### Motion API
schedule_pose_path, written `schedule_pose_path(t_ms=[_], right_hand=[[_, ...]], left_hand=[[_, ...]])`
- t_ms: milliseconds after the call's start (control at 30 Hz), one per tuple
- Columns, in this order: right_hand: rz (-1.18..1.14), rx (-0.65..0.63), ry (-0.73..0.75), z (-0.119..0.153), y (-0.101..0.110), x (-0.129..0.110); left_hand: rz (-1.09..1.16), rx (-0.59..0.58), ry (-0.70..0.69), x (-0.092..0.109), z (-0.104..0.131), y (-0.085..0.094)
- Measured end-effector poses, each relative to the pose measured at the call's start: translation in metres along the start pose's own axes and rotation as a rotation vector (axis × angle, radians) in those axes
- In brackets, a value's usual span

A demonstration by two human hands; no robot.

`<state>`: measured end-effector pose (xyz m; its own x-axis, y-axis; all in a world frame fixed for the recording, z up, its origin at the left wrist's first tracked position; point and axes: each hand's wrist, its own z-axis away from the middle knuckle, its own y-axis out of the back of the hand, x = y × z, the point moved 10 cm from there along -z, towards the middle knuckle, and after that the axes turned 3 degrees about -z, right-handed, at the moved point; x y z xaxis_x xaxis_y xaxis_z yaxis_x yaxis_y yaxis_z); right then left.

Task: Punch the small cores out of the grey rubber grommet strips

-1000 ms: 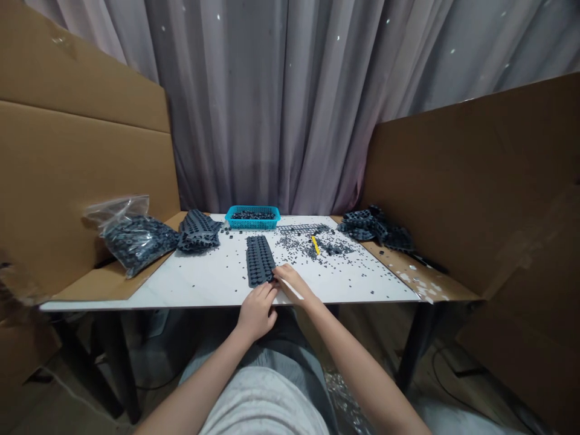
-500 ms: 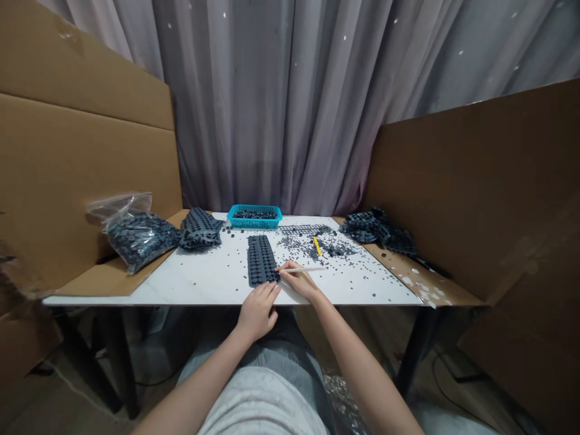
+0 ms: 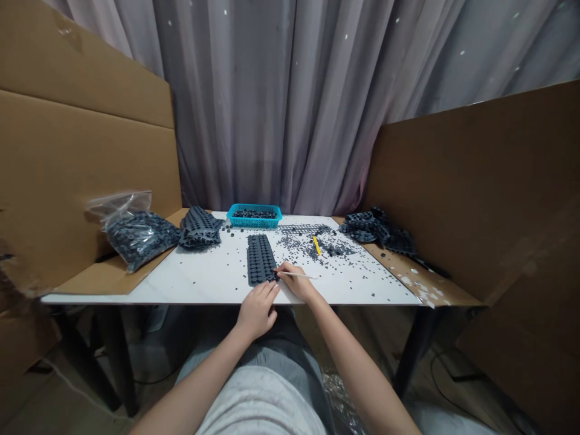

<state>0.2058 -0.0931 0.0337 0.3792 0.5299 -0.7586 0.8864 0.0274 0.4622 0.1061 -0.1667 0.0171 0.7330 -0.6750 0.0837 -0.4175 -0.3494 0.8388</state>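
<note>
A dark rubber-like sheet (image 3: 260, 260) with rows of raised, punched shapes lies on the white table in front of me. My left hand (image 3: 257, 308) rests at its near edge, fingers stretched out and touching the sheet, thumb apart. At the sheet's lower right corner, my right hand (image 3: 294, 281) is closed on a thin white pen-like stick (image 3: 302, 275). The stick's far end points right, while its tip meets the sheet among my fingers and is too small to make out.
Small dark bits (image 3: 299, 246) lie scattered on the right, around a yellow strip (image 3: 316, 246). Behind stands a blue basket (image 3: 254, 223) of dark pieces. A filled plastic bag (image 3: 140, 235) and stacked sheets (image 3: 200, 228) sit left; more sheets (image 3: 374, 226) lie right. Cardboard walls (image 3: 90, 169) flank the table.
The white stick has tilted and now points less far to the right, with my right hand shifted slightly left. My left hand stays at the sheet's near edge.
</note>
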Motion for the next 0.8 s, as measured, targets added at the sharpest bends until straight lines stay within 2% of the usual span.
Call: schedule_pose_path(t_ms=[300,533,800], right_hand=[[0.020,0.087,-0.022,-0.0012,0.0082,0.0021],[-0.125,0.010,-0.051,0.0003,0.0044,0.0049],[-0.161,0.000,-0.042,-0.0005,0.0021,0.0031]], left_hand=[[0.000,0.005,-0.001,-0.0003,0.0001,-0.0008],[0.001,0.005,0.003,-0.0013,0.0002,-0.0019],[0.000,0.003,0.004,-0.0027,0.0007,-0.0038]])
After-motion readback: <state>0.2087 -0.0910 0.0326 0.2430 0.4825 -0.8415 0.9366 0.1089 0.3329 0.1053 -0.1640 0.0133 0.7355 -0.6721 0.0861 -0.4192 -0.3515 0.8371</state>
